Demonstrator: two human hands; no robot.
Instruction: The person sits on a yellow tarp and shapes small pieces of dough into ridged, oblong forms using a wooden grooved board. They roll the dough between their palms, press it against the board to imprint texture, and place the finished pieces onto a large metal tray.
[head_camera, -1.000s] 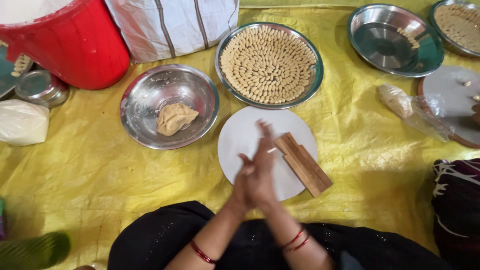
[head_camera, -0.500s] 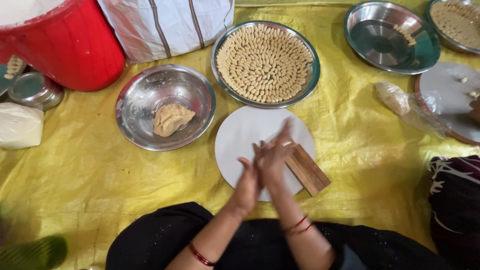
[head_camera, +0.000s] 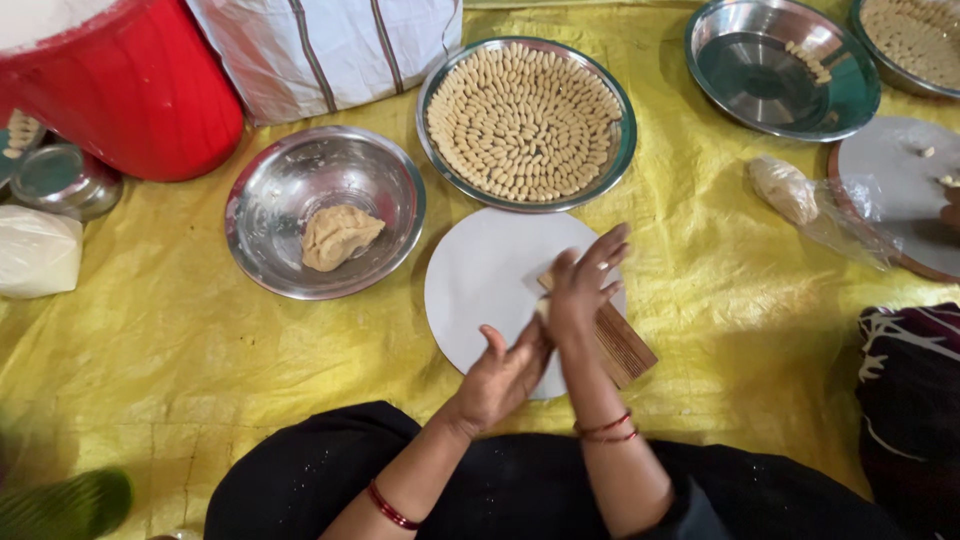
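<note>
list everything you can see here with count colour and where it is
steel bowl: 1, silver, left of centre, holds the dough lump
dough lump: 1, tan, inside that bowl
steel tray: 1, silver, top centre, filled with small pale dough pieces
round board: 1, white, centre, under the hands
ridged wooden block: 1, brown, on the board's right edge
bucket: 1, red, top left
sheet: 1, yellow, covers the floor
left hand: 1, palm against the right hand
right hand: 1, over the board, fingers spread
</note>
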